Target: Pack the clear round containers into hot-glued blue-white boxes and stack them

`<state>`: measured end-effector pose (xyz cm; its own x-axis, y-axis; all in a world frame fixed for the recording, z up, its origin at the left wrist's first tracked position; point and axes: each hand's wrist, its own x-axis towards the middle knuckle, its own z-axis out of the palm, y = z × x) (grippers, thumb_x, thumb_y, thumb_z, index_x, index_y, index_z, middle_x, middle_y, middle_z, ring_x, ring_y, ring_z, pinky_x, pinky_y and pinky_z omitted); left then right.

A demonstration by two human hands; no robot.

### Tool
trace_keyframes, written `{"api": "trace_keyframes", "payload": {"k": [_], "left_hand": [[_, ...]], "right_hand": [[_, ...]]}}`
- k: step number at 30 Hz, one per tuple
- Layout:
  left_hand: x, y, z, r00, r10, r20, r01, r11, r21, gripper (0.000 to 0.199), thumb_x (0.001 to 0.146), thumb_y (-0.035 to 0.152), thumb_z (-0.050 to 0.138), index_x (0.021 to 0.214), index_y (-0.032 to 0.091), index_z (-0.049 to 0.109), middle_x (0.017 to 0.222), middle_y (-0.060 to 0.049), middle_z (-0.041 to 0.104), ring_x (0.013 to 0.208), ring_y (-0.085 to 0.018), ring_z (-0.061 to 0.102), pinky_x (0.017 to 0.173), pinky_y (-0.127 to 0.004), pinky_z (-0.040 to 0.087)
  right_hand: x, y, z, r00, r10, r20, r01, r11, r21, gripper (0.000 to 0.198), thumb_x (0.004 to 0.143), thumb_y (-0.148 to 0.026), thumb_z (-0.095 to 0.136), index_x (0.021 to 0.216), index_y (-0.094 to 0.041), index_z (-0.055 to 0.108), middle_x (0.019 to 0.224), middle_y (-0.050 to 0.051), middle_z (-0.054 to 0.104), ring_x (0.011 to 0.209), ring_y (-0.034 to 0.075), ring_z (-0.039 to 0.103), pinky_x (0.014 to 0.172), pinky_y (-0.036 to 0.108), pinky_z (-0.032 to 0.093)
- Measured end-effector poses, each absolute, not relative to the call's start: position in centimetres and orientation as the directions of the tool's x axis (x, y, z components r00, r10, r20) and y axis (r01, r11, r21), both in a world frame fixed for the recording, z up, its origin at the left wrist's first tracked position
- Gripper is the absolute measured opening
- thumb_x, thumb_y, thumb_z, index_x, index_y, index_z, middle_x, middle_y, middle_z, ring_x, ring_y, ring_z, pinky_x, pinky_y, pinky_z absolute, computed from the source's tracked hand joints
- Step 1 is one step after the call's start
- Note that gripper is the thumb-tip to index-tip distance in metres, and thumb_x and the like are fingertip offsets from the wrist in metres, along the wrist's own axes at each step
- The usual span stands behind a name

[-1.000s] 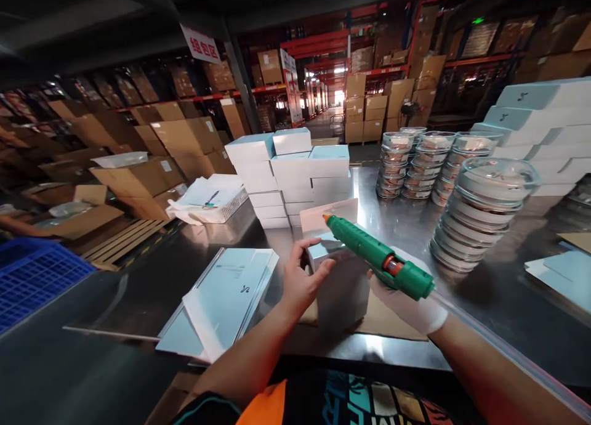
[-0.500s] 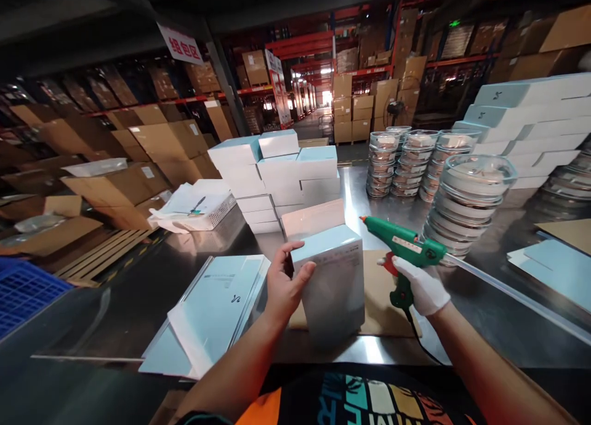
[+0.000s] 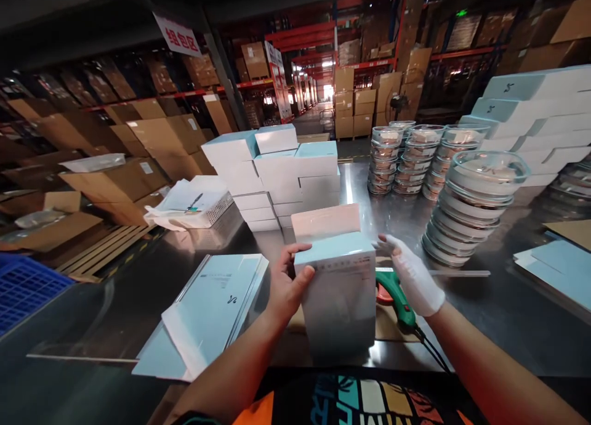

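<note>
My bare left hand (image 3: 292,283) grips the left edge of a pale blue and white carton (image 3: 340,302), thumb on its near face and fingers at the top. The carton stands upright, with a pinkish flap (image 3: 327,222) raised behind it. My right hand (image 3: 412,274), in a white glove, is beside the carton's right side with its fingers apart, holding nothing. Just left of and below that hand, a green glue gun (image 3: 398,299) with a red trigger lies on the table, partly hidden by the carton. Its clear glue stick (image 3: 462,273) pokes out to the right.
Flat blue cartons (image 3: 217,302) lie at the left. White boxes (image 3: 281,178) are stacked behind the carton. Stacked glass dishes (image 3: 471,209) stand right, with more boxes (image 3: 540,117) beyond. A white basket (image 3: 198,206) sits back left; blue sheets (image 3: 561,262) lie far right.
My right hand has let go of the glue gun, which now lies on the table, and has moved to the carton's right side. My left hand still holds the carton, slightly further right.
</note>
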<state>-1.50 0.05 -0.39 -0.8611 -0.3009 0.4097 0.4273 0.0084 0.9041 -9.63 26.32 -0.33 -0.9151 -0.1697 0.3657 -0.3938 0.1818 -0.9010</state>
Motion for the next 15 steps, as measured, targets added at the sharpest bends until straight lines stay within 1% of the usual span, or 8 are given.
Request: {"api": "trace_keyframes", "payload": {"k": [2,5,7,9,11,12,13,15], "left_hand": [[-1.3,0.4,-0.3,-0.840,-0.267,0.473,0.469,0.082,0.879,0.062,0.075,0.071,0.084,0.110,0.022,0.072,0.099,-0.008,0.072,0.088,-0.025,0.068,0.076,-0.034,0.055],[-1.0,0.6,-0.5,-0.787,-0.230,0.573,0.548,0.168,0.820,0.054,0.080,0.068,0.082,0.108,0.022,0.074,0.111,-0.011,0.072,0.105,-0.030,0.070,0.091,-0.040,0.057],[-1.0,0.6,-0.9,-0.735,-0.209,0.645,0.614,0.201,0.764,0.046,0.085,0.062,0.081,0.107,0.022,0.074,0.125,-0.013,0.068,0.119,-0.032,0.068,0.100,-0.043,0.055],[-1.1,0.5,-1.4,-0.672,-0.226,0.705,0.678,0.195,0.709,0.043,0.086,0.056,0.083,0.109,0.023,0.070,0.132,-0.013,0.066,0.126,-0.031,0.067,0.104,-0.042,0.054],[-1.2,0.4,-1.5,-0.618,-0.253,0.744,0.733,0.158,0.662,0.050,0.087,0.053,0.084,0.123,0.028,0.061,0.125,-0.010,0.069,0.122,-0.028,0.070,0.102,-0.042,0.056],[-1.3,0.2,-1.4,-0.597,-0.237,0.766,0.758,0.148,0.636,0.054,0.088,0.052,0.084,0.129,0.029,0.057,0.121,-0.009,0.071,0.119,-0.027,0.071,0.101,-0.042,0.057],[-1.3,0.0,-1.2,-0.581,-0.181,0.794,0.781,0.153,0.606,0.057,0.089,0.051,0.083,0.134,0.030,0.056,0.119,-0.008,0.072,0.120,-0.027,0.071,0.103,-0.043,0.057],[-1.2,-0.4,-0.4,-0.544,0.022,0.839,0.826,0.192,0.530,0.049,0.093,0.048,0.079,0.134,0.027,0.063,0.122,-0.011,0.071,0.129,-0.030,0.066,0.109,-0.049,0.054]], "right_hand": [[-8.6,23.7,2.0,-0.902,-0.277,0.332,-0.356,0.041,-0.934,0.056,0.097,-0.064,0.052,0.130,-0.021,0.067,0.113,0.010,0.077,0.095,0.026,0.072,0.086,0.038,0.060],[-7.5,21.6,3.9,-0.885,-0.355,0.302,-0.348,0.073,-0.935,0.047,0.093,-0.052,0.061,0.126,-0.020,0.068,0.116,0.007,0.076,0.102,0.025,0.069,0.095,0.037,0.057],[-7.4,21.8,3.7,-0.876,-0.368,0.310,-0.359,0.071,-0.930,0.048,0.091,-0.054,0.064,0.125,-0.020,0.068,0.119,0.008,0.075,0.108,0.026,0.069,0.098,0.038,0.057],[-7.7,22.8,2.8,-0.840,-0.403,0.364,-0.420,0.056,-0.906,0.060,0.087,-0.062,0.073,0.128,-0.019,0.067,0.129,0.013,0.073,0.118,0.030,0.068,0.104,0.042,0.056],[-7.9,24.0,1.7,-0.769,-0.441,0.463,-0.540,0.060,-0.839,0.073,0.078,-0.067,0.085,0.130,-0.019,0.067,0.145,0.018,0.065,0.133,0.035,0.062,0.113,0.047,0.051],[-7.8,24.6,1.3,-0.724,-0.465,0.510,-0.602,0.065,-0.796,0.072,0.078,-0.065,0.088,0.129,-0.019,0.068,0.153,0.020,0.059,0.140,0.036,0.058,0.116,0.049,0.048],[-7.7,25.0,1.0,-0.677,-0.491,0.549,-0.656,0.063,-0.752,0.065,0.081,-0.061,0.087,0.129,-0.020,0.069,0.159,0.020,0.053,0.146,0.036,0.053,0.119,0.051,0.046],[-7.1,25.5,0.8,-0.586,-0.542,0.603,-0.731,0.032,-0.682,0.042,0.095,-0.048,0.078,0.129,-0.024,0.072,0.166,0.017,0.046,0.152,0.034,0.048,0.121,0.051,0.045]]}}
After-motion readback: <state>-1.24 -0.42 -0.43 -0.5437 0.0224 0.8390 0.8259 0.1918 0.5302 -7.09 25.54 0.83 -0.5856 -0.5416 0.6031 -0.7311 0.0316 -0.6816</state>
